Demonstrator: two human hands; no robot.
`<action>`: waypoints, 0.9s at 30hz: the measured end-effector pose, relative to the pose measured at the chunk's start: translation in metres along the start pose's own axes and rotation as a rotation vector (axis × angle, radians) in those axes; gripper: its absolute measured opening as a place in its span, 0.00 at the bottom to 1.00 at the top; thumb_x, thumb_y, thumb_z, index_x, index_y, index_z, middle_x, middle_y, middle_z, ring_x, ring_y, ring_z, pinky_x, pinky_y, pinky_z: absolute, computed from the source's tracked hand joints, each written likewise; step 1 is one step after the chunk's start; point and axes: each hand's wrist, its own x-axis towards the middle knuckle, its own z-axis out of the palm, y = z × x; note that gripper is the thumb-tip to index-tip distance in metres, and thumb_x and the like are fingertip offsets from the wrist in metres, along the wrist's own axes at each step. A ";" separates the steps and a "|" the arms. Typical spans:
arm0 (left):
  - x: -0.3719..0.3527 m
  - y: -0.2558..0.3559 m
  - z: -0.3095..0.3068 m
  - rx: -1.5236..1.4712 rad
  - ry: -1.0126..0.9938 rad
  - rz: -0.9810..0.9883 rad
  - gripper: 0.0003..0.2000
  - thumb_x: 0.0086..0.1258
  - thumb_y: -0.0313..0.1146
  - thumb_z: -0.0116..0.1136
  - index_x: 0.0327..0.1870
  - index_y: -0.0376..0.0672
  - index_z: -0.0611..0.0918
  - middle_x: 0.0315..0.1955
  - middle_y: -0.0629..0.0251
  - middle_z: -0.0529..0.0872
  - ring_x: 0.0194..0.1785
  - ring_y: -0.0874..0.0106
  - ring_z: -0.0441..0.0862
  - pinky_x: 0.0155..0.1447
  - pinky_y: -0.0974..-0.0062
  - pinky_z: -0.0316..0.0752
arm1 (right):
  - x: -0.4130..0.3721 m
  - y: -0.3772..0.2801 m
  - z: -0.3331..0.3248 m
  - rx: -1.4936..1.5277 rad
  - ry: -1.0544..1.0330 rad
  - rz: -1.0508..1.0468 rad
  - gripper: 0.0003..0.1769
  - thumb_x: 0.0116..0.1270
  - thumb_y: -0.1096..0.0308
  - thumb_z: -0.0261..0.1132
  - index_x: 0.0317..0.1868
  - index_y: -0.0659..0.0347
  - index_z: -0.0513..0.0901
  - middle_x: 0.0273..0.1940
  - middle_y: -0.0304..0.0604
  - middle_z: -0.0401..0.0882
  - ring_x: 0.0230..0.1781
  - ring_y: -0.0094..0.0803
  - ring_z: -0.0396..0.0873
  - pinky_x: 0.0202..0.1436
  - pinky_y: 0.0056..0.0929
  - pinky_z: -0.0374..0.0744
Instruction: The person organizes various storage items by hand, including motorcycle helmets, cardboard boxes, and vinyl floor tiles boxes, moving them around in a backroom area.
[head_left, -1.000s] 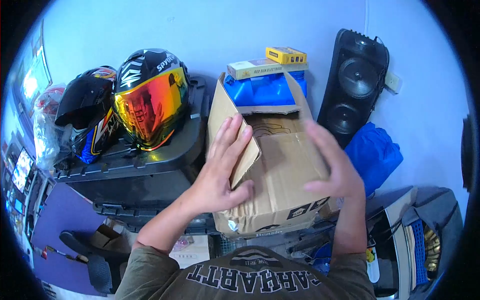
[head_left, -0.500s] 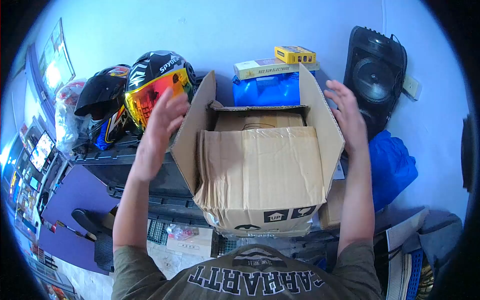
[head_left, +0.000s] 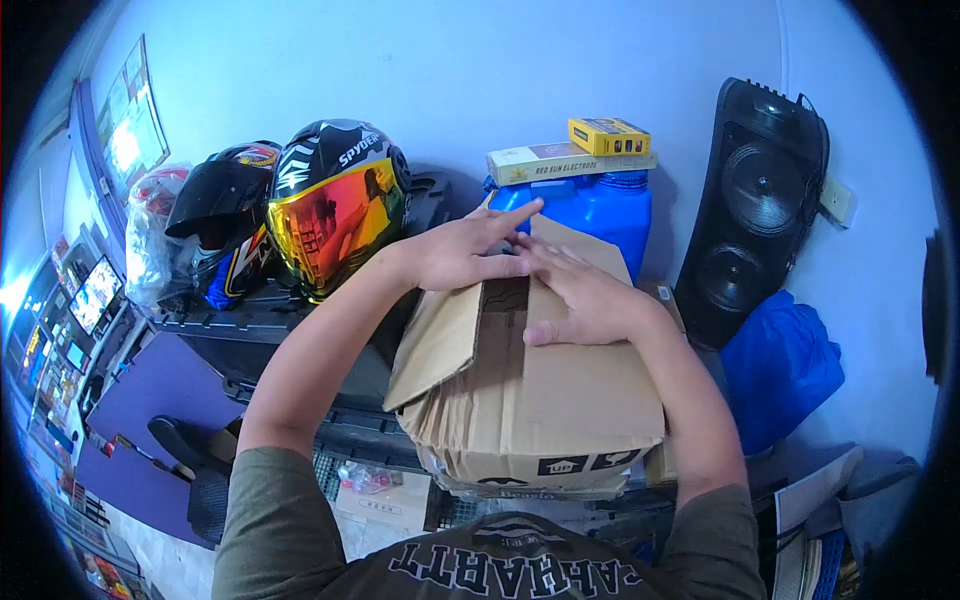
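Observation:
In the head view a brown cardboard box [head_left: 530, 430] stands in front of me, its side flaps folded inward. My left hand [head_left: 465, 250] lies over the far end of the left flap [head_left: 437, 345], fingers stretched out. On the right flap [head_left: 590, 385] rests my right hand [head_left: 585, 295], flat, with the thumb spread away from the fingers. The fingertips of both hands come close together at the far side of the box. A dark gap shows between the two flaps.
Behind the box is a blue jug [head_left: 580, 205] carrying a long electrode box [head_left: 570, 165] and a small yellow box [head_left: 608, 136]. Helmets [head_left: 335, 215] sit on a black case [head_left: 275, 350] to the left. A black speaker [head_left: 755, 200] and a blue bag [head_left: 785, 370] are on the right.
Both hands have moved inward from beside the raised side flaps and now lie on them. The flaps have folded down over the box opening. The view has shifted slightly.

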 end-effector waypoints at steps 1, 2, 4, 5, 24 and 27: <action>0.002 -0.003 0.003 0.002 0.032 0.014 0.41 0.70 0.55 0.48 0.75 0.41 0.45 0.63 0.44 0.67 0.71 0.54 0.59 0.76 0.57 0.42 | 0.000 -0.001 0.006 -0.121 -0.027 0.046 0.57 0.58 0.25 0.51 0.72 0.66 0.52 0.74 0.60 0.43 0.76 0.51 0.42 0.76 0.44 0.47; 0.003 -0.001 0.005 -0.003 0.035 0.011 0.41 0.70 0.55 0.48 0.75 0.41 0.45 0.63 0.44 0.67 0.71 0.54 0.59 0.76 0.57 0.42 | 0.000 -0.001 0.010 -0.121 -0.033 0.045 0.57 0.58 0.25 0.51 0.72 0.66 0.52 0.74 0.60 0.43 0.76 0.51 0.42 0.76 0.44 0.47; 0.005 0.005 0.010 0.217 -0.007 0.006 0.45 0.67 0.59 0.50 0.74 0.39 0.45 0.64 0.42 0.66 0.71 0.52 0.58 0.75 0.56 0.42 | 0.000 0.000 0.015 -0.287 -0.157 0.128 0.63 0.54 0.23 0.53 0.73 0.67 0.45 0.74 0.62 0.40 0.76 0.51 0.40 0.77 0.47 0.44; 0.007 0.004 0.013 0.191 0.014 0.030 0.47 0.65 0.62 0.51 0.74 0.39 0.46 0.65 0.42 0.64 0.72 0.51 0.55 0.76 0.54 0.40 | 0.001 0.000 0.015 -0.286 -0.170 0.124 0.63 0.54 0.23 0.53 0.73 0.67 0.45 0.74 0.62 0.40 0.76 0.51 0.40 0.77 0.47 0.44; -0.036 -0.019 0.045 -0.361 0.554 0.136 0.42 0.74 0.52 0.44 0.73 0.36 0.36 0.74 0.47 0.44 0.77 0.61 0.43 0.76 0.67 0.41 | -0.028 0.010 -0.001 0.475 0.410 0.015 0.37 0.67 0.58 0.62 0.70 0.65 0.58 0.67 0.49 0.61 0.71 0.35 0.57 0.72 0.32 0.55; -0.076 -0.015 0.036 -0.517 0.590 0.092 0.40 0.75 0.58 0.35 0.74 0.38 0.39 0.74 0.51 0.45 0.76 0.63 0.48 0.75 0.68 0.45 | -0.048 -0.009 -0.012 0.458 0.495 0.102 0.29 0.72 0.59 0.54 0.68 0.65 0.62 0.66 0.48 0.63 0.69 0.35 0.59 0.72 0.32 0.56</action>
